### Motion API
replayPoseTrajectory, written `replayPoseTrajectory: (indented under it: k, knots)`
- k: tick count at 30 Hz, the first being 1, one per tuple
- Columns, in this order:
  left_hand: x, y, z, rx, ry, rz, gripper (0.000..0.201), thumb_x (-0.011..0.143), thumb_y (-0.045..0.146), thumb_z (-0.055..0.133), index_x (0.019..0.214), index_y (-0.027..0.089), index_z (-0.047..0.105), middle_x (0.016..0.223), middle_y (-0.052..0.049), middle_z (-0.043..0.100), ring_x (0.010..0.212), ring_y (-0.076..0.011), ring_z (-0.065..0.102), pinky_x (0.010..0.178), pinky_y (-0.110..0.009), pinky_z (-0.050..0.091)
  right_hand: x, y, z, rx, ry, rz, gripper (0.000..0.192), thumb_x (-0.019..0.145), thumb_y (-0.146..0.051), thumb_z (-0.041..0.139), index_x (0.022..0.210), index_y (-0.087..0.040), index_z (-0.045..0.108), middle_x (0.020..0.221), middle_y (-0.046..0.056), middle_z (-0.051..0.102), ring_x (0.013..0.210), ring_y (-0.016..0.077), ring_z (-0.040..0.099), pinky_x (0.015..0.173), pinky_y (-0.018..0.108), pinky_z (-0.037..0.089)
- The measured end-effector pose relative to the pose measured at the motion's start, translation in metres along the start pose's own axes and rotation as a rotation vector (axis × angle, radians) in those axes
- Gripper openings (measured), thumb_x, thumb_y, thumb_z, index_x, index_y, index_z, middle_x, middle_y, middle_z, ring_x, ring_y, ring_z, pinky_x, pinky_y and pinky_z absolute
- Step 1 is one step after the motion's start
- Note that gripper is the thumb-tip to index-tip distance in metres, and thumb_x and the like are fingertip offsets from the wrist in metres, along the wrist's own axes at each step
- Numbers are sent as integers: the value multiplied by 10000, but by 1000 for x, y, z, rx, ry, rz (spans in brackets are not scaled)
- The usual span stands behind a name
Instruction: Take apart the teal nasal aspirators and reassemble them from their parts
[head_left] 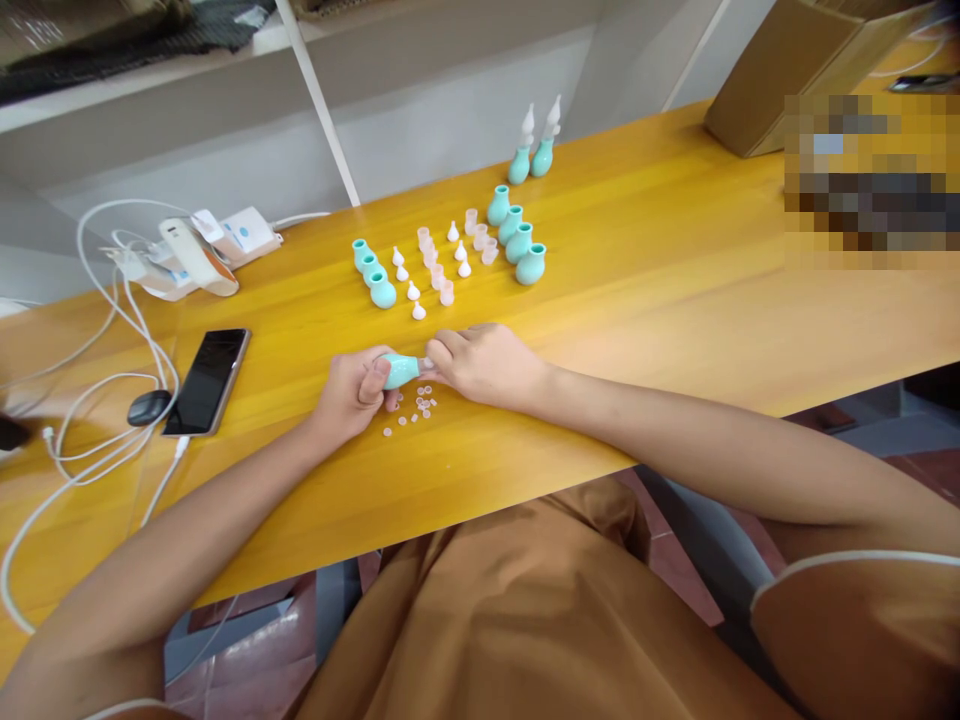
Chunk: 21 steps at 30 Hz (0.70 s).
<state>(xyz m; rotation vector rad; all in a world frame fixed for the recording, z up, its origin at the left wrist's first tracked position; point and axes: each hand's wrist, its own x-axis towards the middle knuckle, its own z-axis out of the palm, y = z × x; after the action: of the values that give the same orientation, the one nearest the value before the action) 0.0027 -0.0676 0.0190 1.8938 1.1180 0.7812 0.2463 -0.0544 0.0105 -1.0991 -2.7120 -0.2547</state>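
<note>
My left hand (354, 392) is wrapped round a turquoise squeeze bulb (401, 371), held on its side just over the table. At the bulb's neck, my right hand (487, 365) pinches a clear collar (426, 367); its fingers hide most of that end. Small clear rings (424, 404) lie scattered below the hands. Beyond them stand more turquoise bulbs (383, 291) on the left and another row of bulbs (531, 265) on the right. Between these rows are white pointed tips (419, 311) and pinkish clear collars (447, 292). Two bulbs with nozzles fitted (543, 157) stand upright at the back.
On the left of the wooden table (660, 300) lie a phone (208, 382), a dark mouse (149, 407), white cables and chargers (241, 236). A cardboard box (780, 80) stands at the back right. A grey partition rises behind the table.
</note>
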Motion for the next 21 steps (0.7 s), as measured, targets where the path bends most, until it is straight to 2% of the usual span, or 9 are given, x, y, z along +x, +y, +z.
replayPoseTrajectory:
  k: [6, 9, 11, 13, 16, 18, 21]
  knots:
    - [2, -7, 4, -105, 117, -1, 742, 1054, 859, 434, 867, 189, 693, 545, -1, 627, 412, -123, 468, 427, -262, 340, 0, 4, -13, 122, 5, 87, 673, 1178, -695, 328, 1084, -131, 682, 988, 120, 743, 730, 181, 569, 635, 345, 143]
    - [1, -7, 4, -56, 193, 69, 645, 1069, 803, 492, 954, 197, 680, 603, 12, 641, 457, -128, 522, 473, -264, 394, -4, 10, -24, 355, 72, 182, 747, 1066, -871, 434, 1042, -156, 651, 899, 69, 707, 708, 158, 528, 649, 312, 192]
    - [-1, -7, 3, 8, 231, 123, 571, 1045, 771, 581, 1021, 207, 669, 641, 22, 640, 508, -138, 557, 509, -268, 429, -5, 15, -27, 599, 100, 216, 797, 1017, -942, 419, 928, -172, 606, 784, 19, 629, 670, 134, 482, 653, 295, 241]
    - [-2, -8, 3, 56, 253, 163, 521, 997, 734, 680, 1055, 217, 657, 700, 21, 649, 569, -147, 580, 540, -271, 452, -5, 18, -24, 829, 120, 242, 824, 1040, -939, 323, 789, -181, 528, 683, -10, 506, 632, 113, 418, 644, 291, 264]
    - [-4, -12, 5, 51, 292, 178, 467, 959, 644, 759, 1124, 225, 636, 819, 4, 675, 643, -151, 608, 568, -268, 482, -2, 16, -14, 1049, 178, 354, 842, 1040, -943, 279, 659, -199, 375, 613, -28, 332, 593, 97, 295, 601, 300, 221]
    - [-3, -14, 8, 28, 294, 176, 417, 972, 548, 766, 1193, 229, 611, 873, 4, 671, 642, -136, 610, 569, -256, 491, 0, 13, -9, 1149, 233, 423, 837, 1010, -961, 353, 640, -211, 327, 596, -36, 285, 590, 93, 253, 581, 304, 191]
    - [1, -17, 10, -40, 218, 244, 462, 972, 495, 769, 1292, 238, 557, 990, -12, 678, 652, -120, 632, 596, -258, 518, 1, 12, -13, 1224, 343, 411, 815, 1007, -929, 454, 639, -206, 381, 598, -31, 321, 617, 97, 310, 590, 284, 237]
